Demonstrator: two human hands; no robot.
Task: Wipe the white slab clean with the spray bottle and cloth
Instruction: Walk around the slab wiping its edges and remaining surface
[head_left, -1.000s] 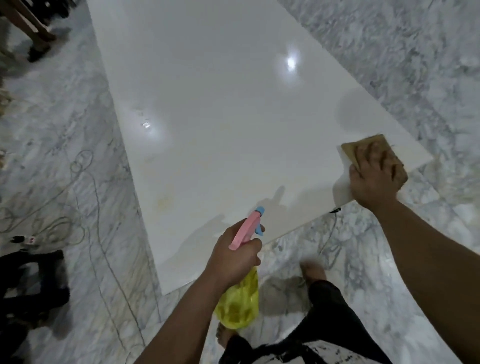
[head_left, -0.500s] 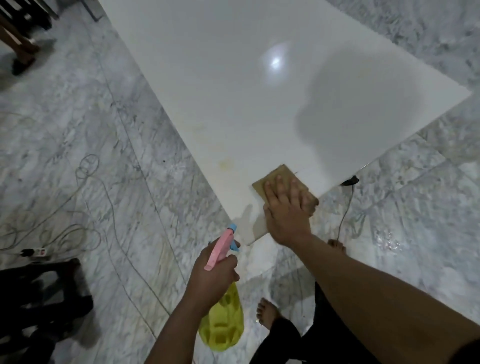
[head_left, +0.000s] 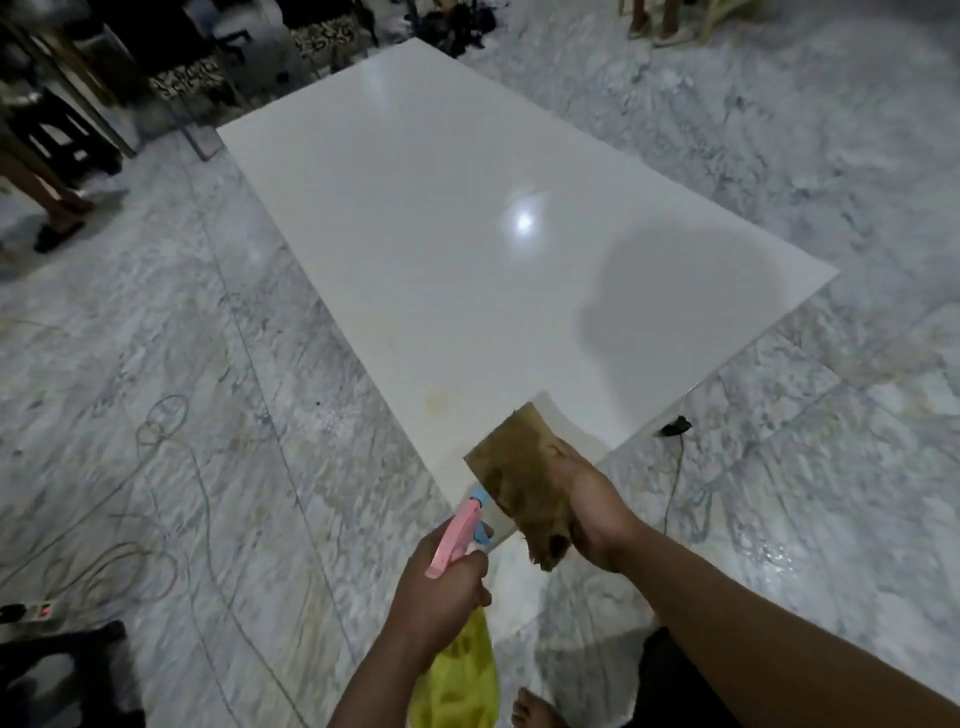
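Note:
The long white slab lies on the marble floor and runs away from me, with a faint yellowish stain near its close left edge. My right hand grips a brown cloth, lifted off the slab's near corner with its soiled face turned toward me. My left hand holds the spray bottle by its neck. The bottle has a yellow body and a pink and blue head pointing at the slab's near corner.
Thin cables loop over the marble floor on the left, ending at a power strip. A black plug and its cord lie by the slab's right near edge. Other people's feet stand far left and far right. My bare foot shows below.
My right hand swept the cloth from the right corner leftward along the slab's near edge, then lifted it off and turned it over. The view has tilted up along the slab.

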